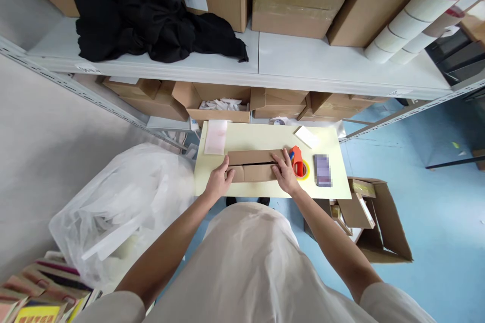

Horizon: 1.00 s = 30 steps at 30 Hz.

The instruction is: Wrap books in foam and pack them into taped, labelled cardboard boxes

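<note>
A small brown cardboard box (257,173) lies on the pale yellow table in front of me. Its two long flaps are folded inward, and a narrow dark gap runs between them. My left hand (219,179) grips the box's left end, thumb on the near flap and fingers at the side. At the right end my right hand (285,174) is closed on the box, fingertips pressing on top near the gap. Just right of that hand sits an orange tape dispenser (297,160) with a roll of yellowish tape (306,169).
On the table (261,136) are a pinkish sheet (215,137), a white packet (306,137) and a blurred purple item (323,170). Shelves with cartons (295,5) stand behind. A plastic bag (129,212) bulges at left; an open carton (390,217) stands at right.
</note>
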### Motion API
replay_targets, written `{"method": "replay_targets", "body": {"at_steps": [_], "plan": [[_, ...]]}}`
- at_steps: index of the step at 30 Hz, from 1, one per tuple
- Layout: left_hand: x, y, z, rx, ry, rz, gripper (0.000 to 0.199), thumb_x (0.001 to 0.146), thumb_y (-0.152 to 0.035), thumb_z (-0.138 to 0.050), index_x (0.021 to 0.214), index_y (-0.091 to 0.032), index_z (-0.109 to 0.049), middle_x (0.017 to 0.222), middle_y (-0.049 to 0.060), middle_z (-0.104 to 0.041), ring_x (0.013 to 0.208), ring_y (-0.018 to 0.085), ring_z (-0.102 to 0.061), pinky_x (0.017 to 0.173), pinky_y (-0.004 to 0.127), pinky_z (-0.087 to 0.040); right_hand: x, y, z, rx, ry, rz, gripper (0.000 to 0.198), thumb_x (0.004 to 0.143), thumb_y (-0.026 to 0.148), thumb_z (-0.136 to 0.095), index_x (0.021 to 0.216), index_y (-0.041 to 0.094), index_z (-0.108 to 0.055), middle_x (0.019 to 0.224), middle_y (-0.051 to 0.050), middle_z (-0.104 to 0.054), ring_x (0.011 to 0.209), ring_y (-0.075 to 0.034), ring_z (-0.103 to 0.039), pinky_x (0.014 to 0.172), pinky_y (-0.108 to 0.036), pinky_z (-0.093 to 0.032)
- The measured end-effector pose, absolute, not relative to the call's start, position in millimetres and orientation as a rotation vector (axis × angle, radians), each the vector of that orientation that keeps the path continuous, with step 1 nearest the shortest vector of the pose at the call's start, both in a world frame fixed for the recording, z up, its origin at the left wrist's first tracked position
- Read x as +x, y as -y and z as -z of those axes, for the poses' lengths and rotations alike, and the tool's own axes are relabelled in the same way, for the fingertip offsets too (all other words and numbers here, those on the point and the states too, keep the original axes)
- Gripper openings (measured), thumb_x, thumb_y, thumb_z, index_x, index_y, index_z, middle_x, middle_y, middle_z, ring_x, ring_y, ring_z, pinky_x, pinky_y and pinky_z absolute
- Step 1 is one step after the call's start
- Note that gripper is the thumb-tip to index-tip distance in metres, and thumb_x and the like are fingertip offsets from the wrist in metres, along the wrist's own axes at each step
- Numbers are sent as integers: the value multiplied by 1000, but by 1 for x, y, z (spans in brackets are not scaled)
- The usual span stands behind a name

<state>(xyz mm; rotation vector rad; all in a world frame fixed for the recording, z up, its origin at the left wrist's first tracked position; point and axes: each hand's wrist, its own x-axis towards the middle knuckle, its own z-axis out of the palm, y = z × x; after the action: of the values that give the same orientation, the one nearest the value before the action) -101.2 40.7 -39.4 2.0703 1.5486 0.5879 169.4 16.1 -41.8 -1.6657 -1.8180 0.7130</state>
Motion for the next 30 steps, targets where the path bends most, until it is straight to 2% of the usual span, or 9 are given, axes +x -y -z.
{"method": "replay_targets", "body": {"at_steps": [2,4,8,13,15,18,21,24,30], "plan": [[-101,-42,42,2129,-1542,-547,55,93,-34,-36,142,-10,-32,108,12,-68,99,18,-63,81,29,-51,170,-17,43,-1688,1869,-656,46,95,39,-32,135,19,-46,153,-10,-17,144,-25,-3,112,-45,-28],[-101,-44,43,2193,-1543,-455,55,94,-34,-31,143,-10,-29,130,16,-56,116,21,-56,89,32,-49,171,-16,44,-1704,1943,-569,45,95,38,-32,133,20,-49,155,-9,-10,143,-28,-3,112,-49,-26],[-100,-41,38,2317,-1605,-232,55,95,-32,-22,143,-4,-28,145,20,-36,131,25,-41,99,38,-43,169,-14,44,-1751,2120,-397,45,96,37,-32,136,20,-47,153,-10,-23,143,-32,-8,108,-57,-28],[-85,-30,18,2591,-1558,-105,72,88,-53,-38,145,-10,-27,153,17,-19,141,36,-11,108,65,-13,164,-13,41,-1796,2227,-276,47,96,37,-34,139,20,-42,148,-10,-35,140,-34,-18,104,-58,-34],[-75,-26,15,2660,-1437,-76,81,84,-60,-43,146,-11,-25,153,16,-19,142,35,-9,109,65,-7,162,-13,41,-1789,2213,-262,47,96,35,-33,139,18,-42,147,-12,-36,141,-32,-17,105,-56,-34],[-64,-27,19,2675,-1375,-44,77,86,-54,-45,145,-9,-25,151,15,-24,142,29,-15,113,56,-9,163,-12,41,-1729,2194,-296,51,96,35,-32,141,13,-38,149,-15,-32,143,-31,-8,108,-55,-30],[-63,-32,26,2671,-1367,-51,71,87,-48,-48,144,-10,-29,150,15,-28,141,27,-21,115,49,-12,169,-10,40,-1622,2243,-374,67,91,48,-41,146,12,-26,153,-16,-20,142,-34,0,109,-58,-25],[-64,-39,28,2671,-1335,-77,71,85,-46,-52,143,-10,-31,149,15,-30,140,28,-23,115,47,-15,179,-10,37,-1543,2332,-459,81,84,58,-48,148,16,-21,155,-14,-14,142,-36,1,108,-60,-24],[-59,-45,28,2639,-1349,-86,71,85,-44,-54,144,-11,-31,149,15,-30,140,29,-23,114,49,-18,185,-14,39,-1535,2326,-502,72,86,53,-48,146,19,-28,154,-10,-20,142,-35,-4,110,-60,-23]]}}
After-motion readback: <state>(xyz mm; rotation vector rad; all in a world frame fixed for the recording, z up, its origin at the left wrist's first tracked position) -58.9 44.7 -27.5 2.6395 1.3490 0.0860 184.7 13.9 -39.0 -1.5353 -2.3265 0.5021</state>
